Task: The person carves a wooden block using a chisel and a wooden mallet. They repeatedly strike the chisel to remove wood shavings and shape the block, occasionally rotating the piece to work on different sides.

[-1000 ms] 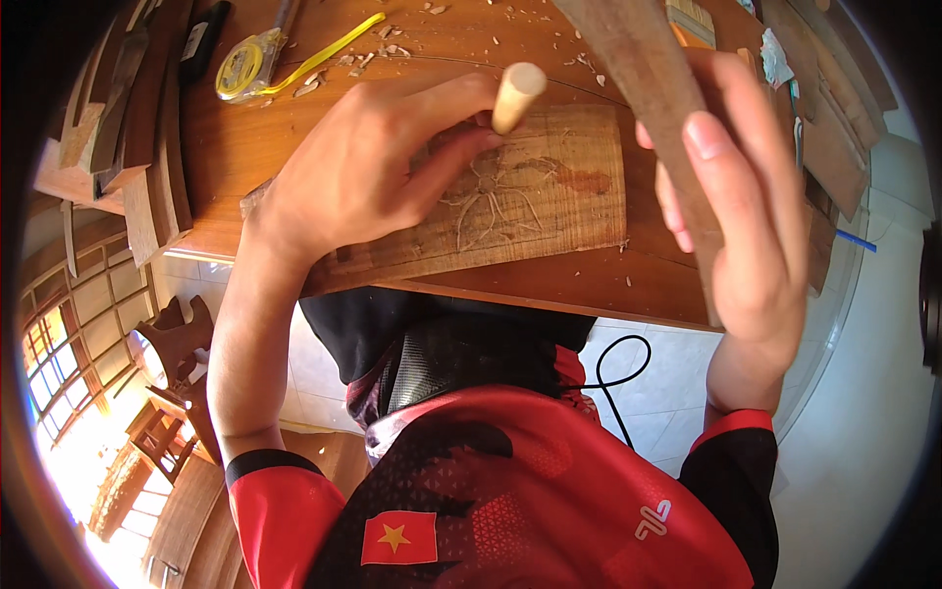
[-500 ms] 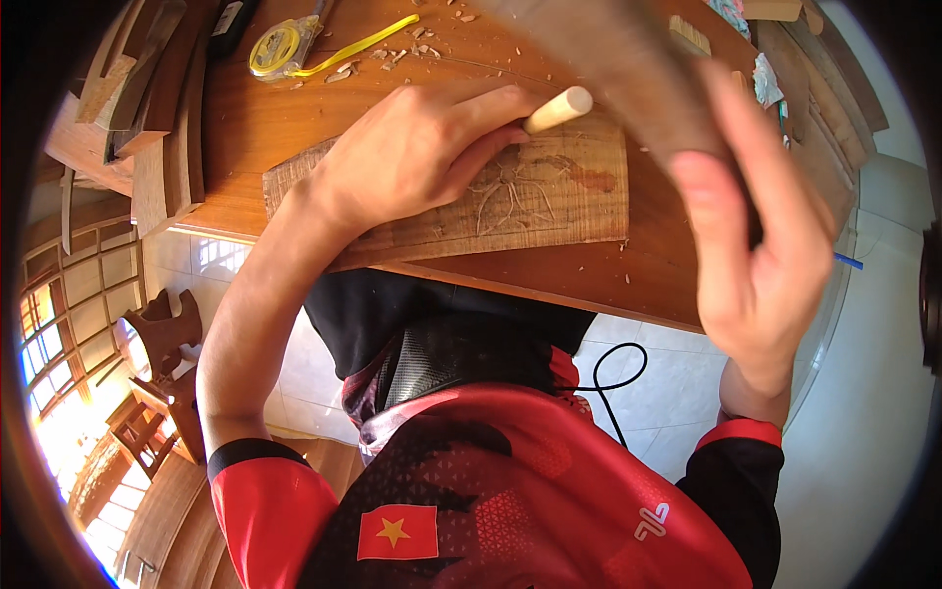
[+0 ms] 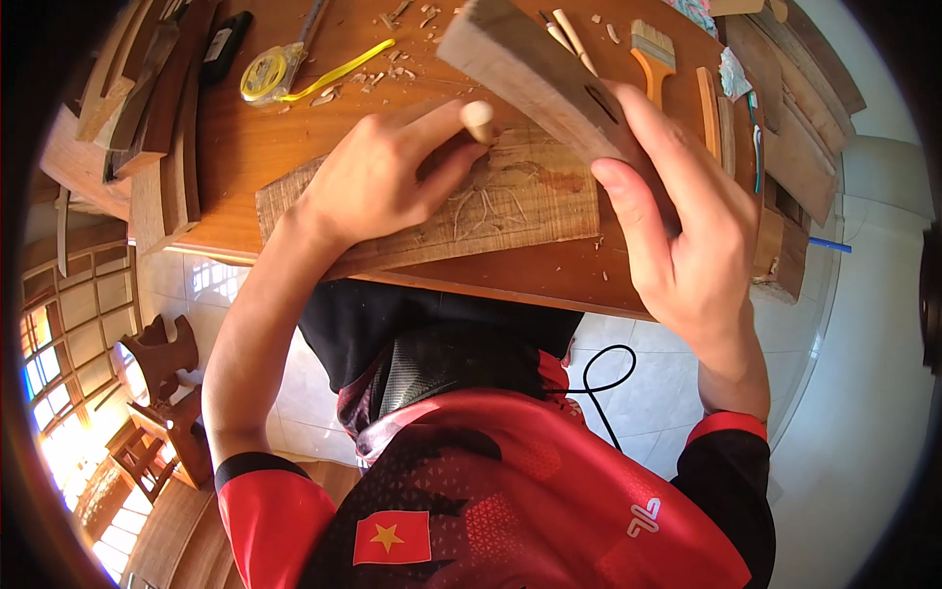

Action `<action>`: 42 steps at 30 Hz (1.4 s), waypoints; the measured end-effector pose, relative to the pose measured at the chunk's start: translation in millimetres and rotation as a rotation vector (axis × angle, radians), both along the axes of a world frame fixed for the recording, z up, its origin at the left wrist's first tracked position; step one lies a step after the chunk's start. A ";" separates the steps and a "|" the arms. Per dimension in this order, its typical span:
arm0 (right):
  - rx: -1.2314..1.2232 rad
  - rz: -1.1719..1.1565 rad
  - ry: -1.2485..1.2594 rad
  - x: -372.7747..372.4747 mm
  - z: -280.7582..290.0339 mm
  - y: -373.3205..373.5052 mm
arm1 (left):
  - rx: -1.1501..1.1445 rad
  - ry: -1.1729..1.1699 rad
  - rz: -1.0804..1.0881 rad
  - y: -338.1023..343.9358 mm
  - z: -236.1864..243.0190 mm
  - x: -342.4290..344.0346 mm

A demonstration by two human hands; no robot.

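My left hand is closed on a tool with a round pale wooden handle, upright over a board with a flower outline cut into its face; the tool's lower end is hidden by my fingers. In my right hand a long dark wooden block with a slot in its side is gripped, raised above the board's right part and slanting toward the back, its far end a little above and right of the handle's top.
Wood shavings, a yellow tape measure and a black object lie on the table. Pale-handled tools and a brush lie at back right. Wood offcuts line both sides. A black cable loops below.
My right hand with the wooden block has moved left, the block's end now lower and nearer the handle. My left hand and its tool shifted slightly, the handle now standing more upright.
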State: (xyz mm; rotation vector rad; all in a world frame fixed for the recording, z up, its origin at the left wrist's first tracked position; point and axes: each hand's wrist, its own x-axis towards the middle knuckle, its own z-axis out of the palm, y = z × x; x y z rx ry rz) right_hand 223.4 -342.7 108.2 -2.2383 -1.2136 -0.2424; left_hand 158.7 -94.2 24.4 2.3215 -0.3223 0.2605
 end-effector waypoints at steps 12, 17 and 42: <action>0.185 -0.091 0.361 3.4 -23.9 -25.1 | -0.259 0.039 0.079 -5.2 -4.6 -16.6; 0.156 -0.067 0.326 5.1 -22.6 -22.3 | -0.229 0.075 0.086 -7.4 -4.4 -12.7; 0.045 0.161 0.000 6.0 23.2 8.2 | 0.093 -0.275 0.008 -5.6 -5.2 5.3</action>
